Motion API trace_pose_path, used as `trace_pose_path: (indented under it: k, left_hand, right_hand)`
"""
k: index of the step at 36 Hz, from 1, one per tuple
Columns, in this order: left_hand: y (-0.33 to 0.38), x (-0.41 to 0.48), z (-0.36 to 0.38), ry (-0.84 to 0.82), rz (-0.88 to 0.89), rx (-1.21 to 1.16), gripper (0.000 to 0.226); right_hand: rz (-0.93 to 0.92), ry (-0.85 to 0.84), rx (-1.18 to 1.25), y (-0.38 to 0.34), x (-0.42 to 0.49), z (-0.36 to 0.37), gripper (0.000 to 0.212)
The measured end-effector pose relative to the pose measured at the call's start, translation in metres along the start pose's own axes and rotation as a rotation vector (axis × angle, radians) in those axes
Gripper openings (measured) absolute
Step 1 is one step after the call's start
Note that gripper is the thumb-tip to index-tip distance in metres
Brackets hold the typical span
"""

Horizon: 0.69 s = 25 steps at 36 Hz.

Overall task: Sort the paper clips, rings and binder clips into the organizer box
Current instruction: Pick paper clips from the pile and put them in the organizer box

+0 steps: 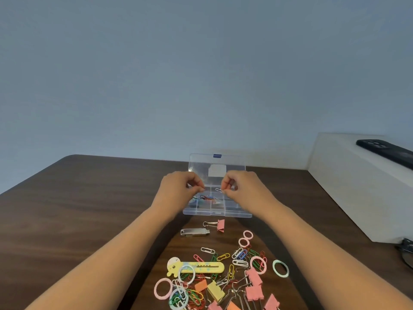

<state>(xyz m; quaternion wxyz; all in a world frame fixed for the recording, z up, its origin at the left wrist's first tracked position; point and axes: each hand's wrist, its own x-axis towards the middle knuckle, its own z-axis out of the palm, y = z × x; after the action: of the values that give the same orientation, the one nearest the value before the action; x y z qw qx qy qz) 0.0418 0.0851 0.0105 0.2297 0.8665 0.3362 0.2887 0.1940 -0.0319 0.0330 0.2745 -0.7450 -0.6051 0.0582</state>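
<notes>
A clear organizer box (216, 213) stands open on the dark wooden table, its lid (201, 162) tilted up at the back. Several coloured paper clips (206, 198) lie in a middle compartment. My left hand (181, 186) hovers over the box's left side, fingers pinched together; what is between them is too small to tell. My right hand (241, 186) is over the right side, pinching a silver paper clip (218, 190). Close to me lies a heap of paper clips (196, 294), pink binder clips (254, 285) and rings (258, 264).
A single pink binder clip (220, 225) and a silver USB stick (194, 232) lie just in front of the box. A yellow cutter (201, 267) rests in the heap. A white box (357, 186) with a black phone (386, 151) stands at the right.
</notes>
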Motion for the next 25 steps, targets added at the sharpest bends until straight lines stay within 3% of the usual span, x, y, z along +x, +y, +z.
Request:
trace_pose_path:
  k: [7,14,25]
  left_hand:
    - [-0.005,0.002,0.005,-0.067,-0.056,0.022,0.007]
    - [0.004,-0.016,-0.001,-0.068,-0.004,-0.022,0.01]
    - [0.023,-0.074,-0.016,-0.293,0.095,0.015,0.01]
  right_hand:
    - [0.055,0.02,0.04,0.007,0.008,0.019,0.01]
    - [0.045,0.056,0.089,0.01,-0.013,0.006,0.008]
    - [0.011,-0.079,0.045,0.002,-0.083,-0.008,0.011]
